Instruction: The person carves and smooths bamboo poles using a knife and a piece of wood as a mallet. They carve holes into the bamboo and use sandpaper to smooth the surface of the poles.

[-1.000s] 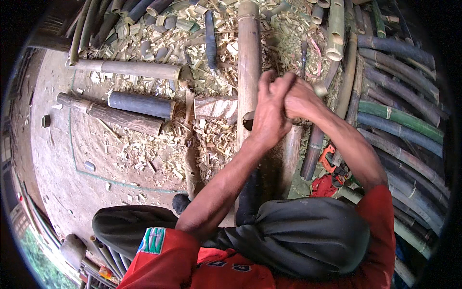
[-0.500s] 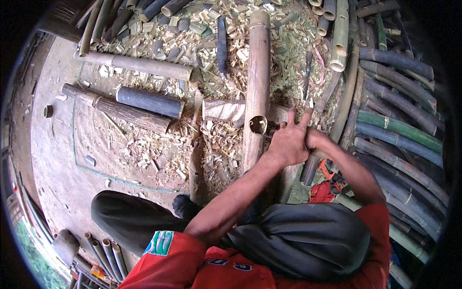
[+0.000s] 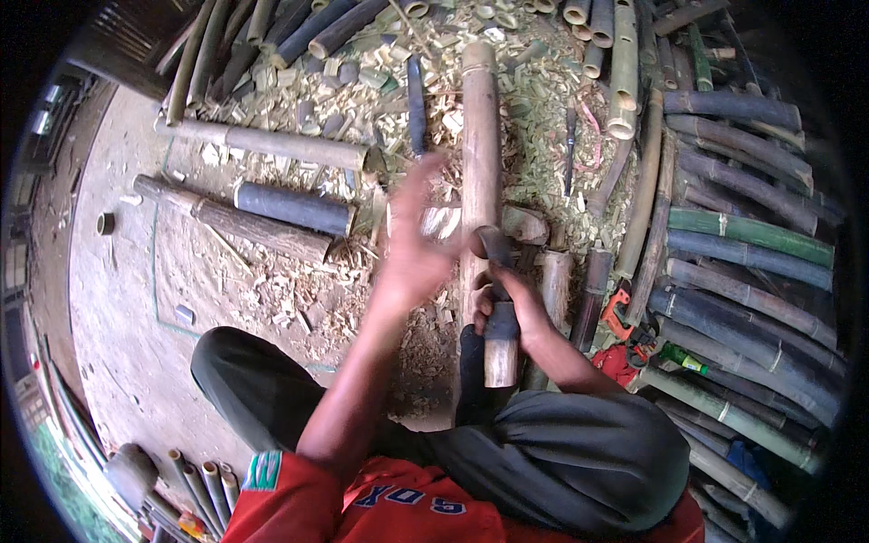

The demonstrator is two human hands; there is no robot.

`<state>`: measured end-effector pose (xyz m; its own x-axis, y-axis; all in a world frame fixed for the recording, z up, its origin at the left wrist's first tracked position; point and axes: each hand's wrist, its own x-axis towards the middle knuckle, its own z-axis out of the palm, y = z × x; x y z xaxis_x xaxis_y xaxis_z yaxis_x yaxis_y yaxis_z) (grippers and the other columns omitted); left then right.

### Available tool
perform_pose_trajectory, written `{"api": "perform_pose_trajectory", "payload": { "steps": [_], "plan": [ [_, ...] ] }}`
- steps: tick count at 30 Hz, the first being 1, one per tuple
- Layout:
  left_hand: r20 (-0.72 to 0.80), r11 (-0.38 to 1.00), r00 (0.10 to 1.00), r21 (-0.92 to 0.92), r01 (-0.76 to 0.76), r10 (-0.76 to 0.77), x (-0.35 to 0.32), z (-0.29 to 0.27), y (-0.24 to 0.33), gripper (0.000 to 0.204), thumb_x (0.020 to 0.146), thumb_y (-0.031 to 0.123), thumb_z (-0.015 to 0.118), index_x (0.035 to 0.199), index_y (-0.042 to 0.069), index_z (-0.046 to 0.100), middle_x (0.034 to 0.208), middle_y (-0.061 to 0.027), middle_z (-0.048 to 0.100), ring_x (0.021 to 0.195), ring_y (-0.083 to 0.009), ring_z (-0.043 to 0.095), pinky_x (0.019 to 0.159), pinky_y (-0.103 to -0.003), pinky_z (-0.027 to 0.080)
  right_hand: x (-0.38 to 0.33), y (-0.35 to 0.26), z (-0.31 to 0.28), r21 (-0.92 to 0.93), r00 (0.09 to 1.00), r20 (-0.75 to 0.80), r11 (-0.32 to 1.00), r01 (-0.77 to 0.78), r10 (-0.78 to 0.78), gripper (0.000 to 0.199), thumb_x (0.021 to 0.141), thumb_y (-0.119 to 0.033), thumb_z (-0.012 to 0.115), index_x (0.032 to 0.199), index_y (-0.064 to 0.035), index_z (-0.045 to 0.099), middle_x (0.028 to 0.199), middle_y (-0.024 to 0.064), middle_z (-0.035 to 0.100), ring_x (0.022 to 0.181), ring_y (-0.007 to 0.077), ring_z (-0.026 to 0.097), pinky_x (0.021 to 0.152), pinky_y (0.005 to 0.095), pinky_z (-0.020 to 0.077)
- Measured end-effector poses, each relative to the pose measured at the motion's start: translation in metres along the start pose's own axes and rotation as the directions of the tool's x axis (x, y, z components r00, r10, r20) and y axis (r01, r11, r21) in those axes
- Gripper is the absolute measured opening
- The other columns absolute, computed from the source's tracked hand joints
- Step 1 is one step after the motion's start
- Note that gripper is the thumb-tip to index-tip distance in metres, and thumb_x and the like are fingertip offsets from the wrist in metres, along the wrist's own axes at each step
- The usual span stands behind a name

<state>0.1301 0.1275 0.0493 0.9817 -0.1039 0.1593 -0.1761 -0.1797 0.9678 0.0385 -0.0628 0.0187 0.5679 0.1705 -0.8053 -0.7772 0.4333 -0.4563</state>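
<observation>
Cut bamboo stacks [image 3: 751,308] crowd the right side of the work floor [image 3: 118,281], which I watch from my distant post. Far-centre, a long pale bamboo pole [image 3: 481,127] runs toward the seated person, pale wood chips [image 3: 290,303] strewn on both sides. To the left lie a pale pole [image 3: 272,141], a brown pole [image 3: 240,219] and, between them, a dark bamboo length [image 3: 294,208]. At near centre, I have the short bamboo tube [image 3: 501,362], dark with a pale near end, its open far end overlapping the long pole in my view; I cannot tell whether the two touch. The right hand [image 3: 528,312] grips that tube around its middle. The left hand [image 3: 412,258], blurred, is spread with nothing visible in its grasp, just left of the long pole; contact there I cannot tell. Right of the tube, I find an orange-handled tool [image 3: 617,312], red cloth [image 3: 618,364] and, smallest, a green container [image 3: 683,358].
</observation>
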Motion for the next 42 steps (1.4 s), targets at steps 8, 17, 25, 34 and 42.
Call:
{"api": "perform_pose_trajectory", "payload": {
  "steps": [8,17,25,34,42],
  "plan": [
    [-0.229,0.848,0.826,-0.276,0.452,-0.515,-0.029,-0.1,-0.007,0.021,0.092,0.007,0.067,0.112,-0.001,0.067,0.102,-0.0053,0.068,0.095,-0.0147,0.062,0.089,-0.029,0.049,0.092,-0.158,-0.109,-0.986,0.832,-0.113,0.164,-0.027,-0.544,0.065,0.088,-0.042,0.075,0.134,0.0017,0.057,0.121,0.0229,0.069,0.112,0.0387,0.067,0.099,0.0456,0.0502],
    [0.279,0.866,0.822,0.082,0.494,-0.496,-0.088,-0.044,-0.027,0.032,0.087,0.007,0.074,0.116,-0.004,0.067,0.106,-0.0118,0.072,0.103,-0.021,0.067,0.092,-0.034,0.053,0.004,-0.094,-0.225,-0.985,0.481,-0.137,0.17,0.024,-0.866,0.057,0.09,-0.036,0.072,0.134,-0.0009,0.06,0.123,0.0233,0.068,0.116,0.0394,0.064,0.101,0.047,0.0492],
    [0.624,0.905,0.686,0.086,0.416,-0.374,-0.079,0.056,0.003,0.034,0.088,0.01,0.074,0.118,-0.004,0.066,0.111,-0.0166,0.071,0.103,-0.0244,0.069,0.093,-0.036,0.054,-0.055,0.12,-0.34,-0.887,0.427,-0.46,0.39,-0.246,-0.779,0.085,0.071,-0.029,0.087,0.136,0.0026,0.041,0.11,0.0281,0.065,0.104,0.0487,0.064,0.09,0.0558,0.0507],
    [0.59,0.626,0.727,-0.431,0.65,-0.349,-0.069,0.125,0.0,0.067,0.087,0.021,0.082,0.139,-0.007,0.049,0.127,-0.0127,0.064,0.114,-0.0245,0.064,0.1,-0.036,0.051,-0.087,0.043,-0.11,-0.956,0.394,-0.294,0.279,-0.096,-0.871,0.064,0.072,-0.018,0.084,0.126,-0.0059,0.052,0.101,0.0253,0.065,0.097,0.0488,0.064,0.08,0.053,0.0508],
    [0.617,0.185,0.677,-0.669,0.719,-0.402,-0.047,0.084,-0.021,0.052,0.073,0.007,0.07,0.123,0.004,0.058,0.107,-0.0099,0.067,0.103,-0.0267,0.063,0.1,-0.044,0.048,-0.059,0.05,-0.06,-0.642,0.699,0.088,0.496,0.585,-0.71,0.075,0.083,-0.031,0.082,0.138,0.0033,0.044,0.121,0.018,0.057,0.107,0.0288,0.06,0.092,0.0393,0.05]
  ]
}}
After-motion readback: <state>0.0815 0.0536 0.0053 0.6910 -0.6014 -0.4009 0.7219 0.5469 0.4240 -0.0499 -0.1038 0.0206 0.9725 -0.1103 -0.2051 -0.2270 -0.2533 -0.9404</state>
